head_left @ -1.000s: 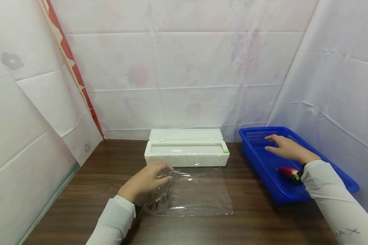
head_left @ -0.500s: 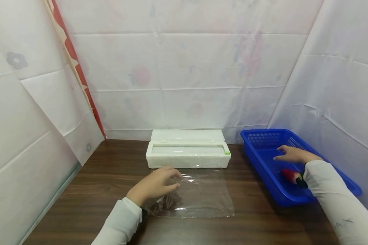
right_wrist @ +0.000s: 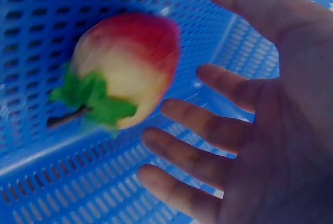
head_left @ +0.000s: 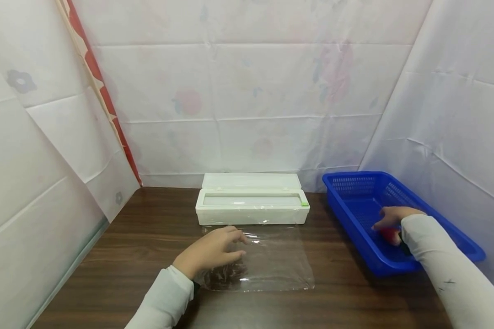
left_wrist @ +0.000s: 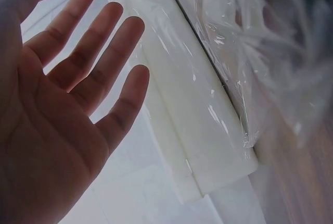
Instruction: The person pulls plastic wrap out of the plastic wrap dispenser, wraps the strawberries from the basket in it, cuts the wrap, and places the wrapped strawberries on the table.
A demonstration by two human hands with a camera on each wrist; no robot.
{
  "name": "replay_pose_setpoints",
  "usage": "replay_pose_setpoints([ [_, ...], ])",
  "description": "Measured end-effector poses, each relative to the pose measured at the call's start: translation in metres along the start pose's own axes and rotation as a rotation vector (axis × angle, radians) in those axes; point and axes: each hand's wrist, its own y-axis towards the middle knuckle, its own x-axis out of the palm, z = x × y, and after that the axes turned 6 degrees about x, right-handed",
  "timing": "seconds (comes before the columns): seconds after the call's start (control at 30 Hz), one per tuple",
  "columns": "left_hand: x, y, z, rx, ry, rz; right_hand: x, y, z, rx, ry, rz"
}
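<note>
My right hand [head_left: 397, 216] reaches down into the blue plastic basket [head_left: 346, 225] at the right. Its fingers are spread beside a strawberry-shaped fruit [right_wrist: 132, 52], red and cream with green leaves and a brown stem. In the right wrist view a gap shows between the fingertips and the fruit. The left hand [head_left: 212, 250] hovers, fingers loosely bent and holding nothing, over the left part of a clear plastic film sheet [head_left: 276, 260]. This film runs from the front of a white cling film dispenser [head_left: 251, 216], whose lid stands up; the left wrist view shows the palm [left_wrist: 52, 114] near it.
Dark wooden table [head_left: 119, 269] lies under everything. A green slider [head_left: 304, 204] sits at the dispenser's right end. White patterned cloth [head_left: 255, 91] hangs behind and along both sides, close to the basket's far and right edges.
My right hand has lowered into the basket toward the fruit. The left hand has shifted slightly right and nearer over the film.
</note>
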Motion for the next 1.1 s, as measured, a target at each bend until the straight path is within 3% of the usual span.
replay_pose_setpoints([
  [0.37, -0.001, 0.002, 0.01, 0.029, 0.012, -0.012, 0.011, 0.01, 0.022, 0.037, -0.053, 0.007],
  [0.6, 0.005, 0.003, 0.014, 0.057, 0.035, -0.019, 0.013, 0.006, 0.024, 0.041, -0.051, 0.04],
  [0.8, 0.006, 0.004, 0.015, 0.094, 0.063, -0.002, 0.012, 0.006, 0.023, 0.1, -0.095, 0.041],
  [0.93, 0.005, 0.005, 0.015, 0.101, 0.068, 0.003, 0.012, 0.005, 0.022, 0.164, -0.036, 0.03],
  [1.1, 0.005, 0.004, 0.016, 0.095, 0.066, -0.011, 0.012, 0.007, 0.023, 0.149, -0.002, 0.017],
])
